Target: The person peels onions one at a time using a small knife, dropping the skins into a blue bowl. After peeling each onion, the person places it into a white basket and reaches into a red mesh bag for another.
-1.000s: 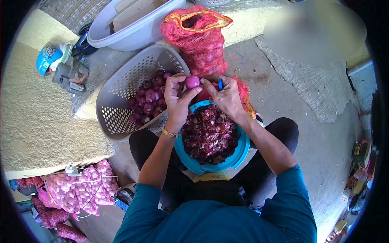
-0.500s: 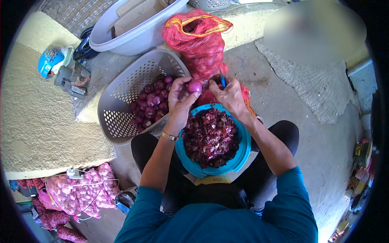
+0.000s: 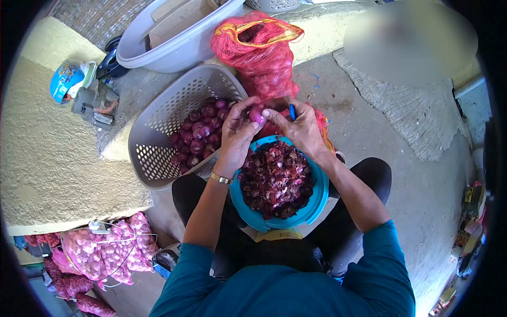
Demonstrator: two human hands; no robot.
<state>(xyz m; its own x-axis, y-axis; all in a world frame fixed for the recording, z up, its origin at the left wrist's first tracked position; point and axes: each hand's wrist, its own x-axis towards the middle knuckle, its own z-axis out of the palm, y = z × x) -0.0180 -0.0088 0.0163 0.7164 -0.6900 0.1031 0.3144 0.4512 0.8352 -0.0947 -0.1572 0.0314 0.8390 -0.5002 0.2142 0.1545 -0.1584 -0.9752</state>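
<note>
My left hand (image 3: pixel 237 136) is closed on a red onion (image 3: pixel 256 113), pinched between thumb and fingers. The thumb of my right hand (image 3: pixel 302 129) touches the onion's right side. A small knife with a blue handle (image 3: pixel 292 111) is gripped in the right hand; its blade is hard to make out. Under both hands is a turquoise tub (image 3: pixel 319 201) heaped with dark red onion skins (image 3: pixel 275 179). At the left stands a grey perforated basket (image 3: pixel 141 124) with many red onions (image 3: pixel 198 131) inside.
A red mesh sack (image 3: pixel 264 66) of onions stands beyond the basket, near a large pale tub (image 3: pixel 182 61). Another red mesh bag (image 3: pixel 321 124) lies behind the right hand. Pink net sacks (image 3: pixel 108 245) of bulbs lie at lower left. A blurred patch covers the upper right.
My right hand has moved slightly left, and its thumb now rests against the onion. The onion has turned a little in my left hand. The knife stays in the right hand.
</note>
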